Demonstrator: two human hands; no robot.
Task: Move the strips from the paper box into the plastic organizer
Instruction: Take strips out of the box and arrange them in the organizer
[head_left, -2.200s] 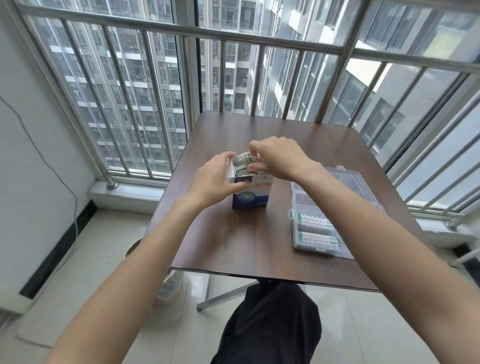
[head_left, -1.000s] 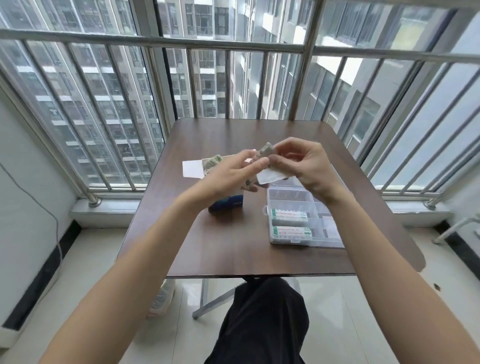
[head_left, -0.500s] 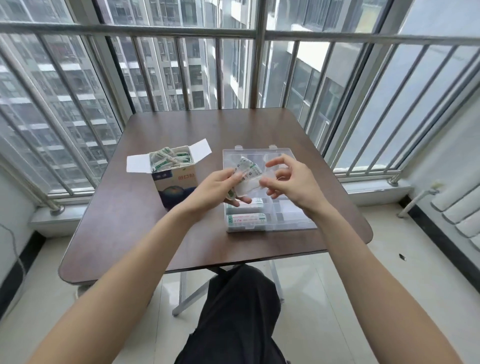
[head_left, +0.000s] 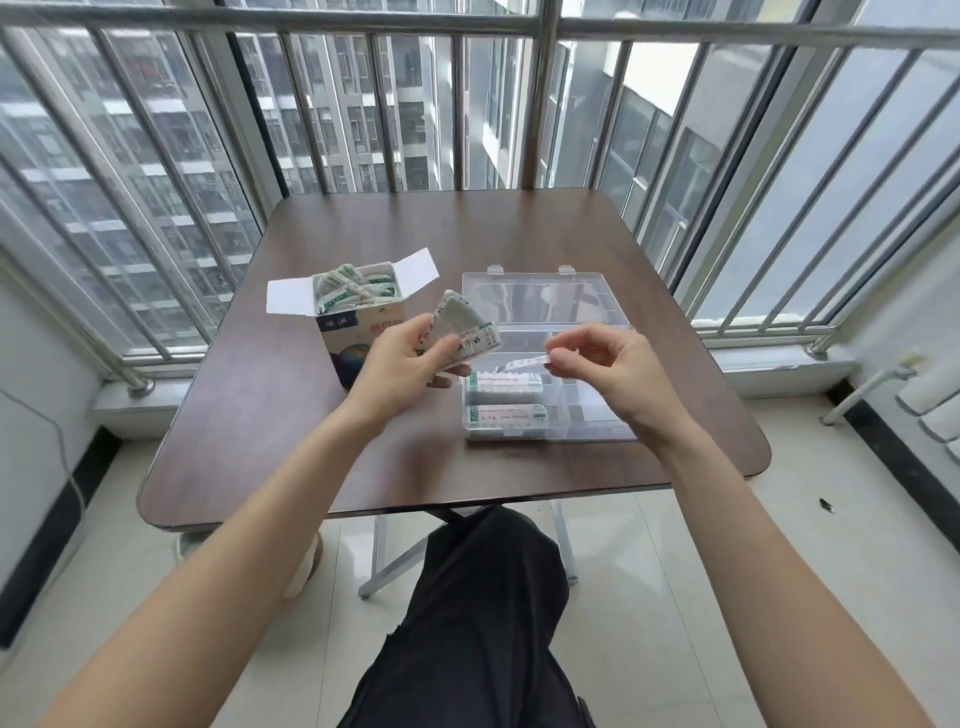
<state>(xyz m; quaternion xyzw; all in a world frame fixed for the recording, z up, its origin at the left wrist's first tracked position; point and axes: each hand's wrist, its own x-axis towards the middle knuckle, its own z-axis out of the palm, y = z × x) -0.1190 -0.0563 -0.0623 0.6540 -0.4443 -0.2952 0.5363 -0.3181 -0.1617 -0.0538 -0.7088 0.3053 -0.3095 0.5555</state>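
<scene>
An open blue-and-white paper box (head_left: 345, 338) stands on the brown table (head_left: 291, 415), still holding several white-and-green strips (head_left: 358, 288). My left hand (head_left: 400, 364) grips a fanned bunch of strips (head_left: 465, 330) just right of the box. My right hand (head_left: 602, 358) hovers over the clear plastic organizer (head_left: 582, 306) and pinches one strip (head_left: 522, 362) by its end above the left compartments. Two stacks of strips (head_left: 506, 400) lie in the organizer's near-left compartments.
The organizer's clear lid lies flat behind it. Metal window bars (head_left: 540, 104) rise just past the table's far edge. My dark-clothed legs (head_left: 478, 623) are under the table's near edge. A radiator (head_left: 930, 395) stands at the right wall.
Both hands lifted a bunch of strips out of the box and carried it right toward the organizer. My right hand has now drawn one strip away from the bunch.
</scene>
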